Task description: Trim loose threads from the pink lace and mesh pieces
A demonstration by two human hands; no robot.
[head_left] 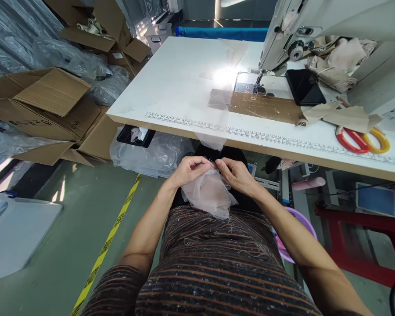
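Over my lap, my left hand (pixel 190 170) and my right hand (pixel 237 175) are close together, fingers pinched at the upper edge of a piece of pale sheer fabric (pixel 209 195). The cloth hangs crumpled below them against my striped top. Something thin and dark shows between the fingertips, too small to name. Another strip of sheer fabric (pixel 213 116) lies on the white table (pixel 181 74) and droops over its front edge. Behind it stands a sewing machine (pixel 335 17), its lamp lighting the needle area.
Along the table's front runs a printed ruler (pixel 270 137). Scissors (pixel 360 139), a black phone (pixel 304 87), a brown strip (pixel 266 106) and fabric scraps (pixel 345 61) lie at right. Cardboard boxes (pixel 46 105) stand left; a purple basket (pixel 303 219) is below.
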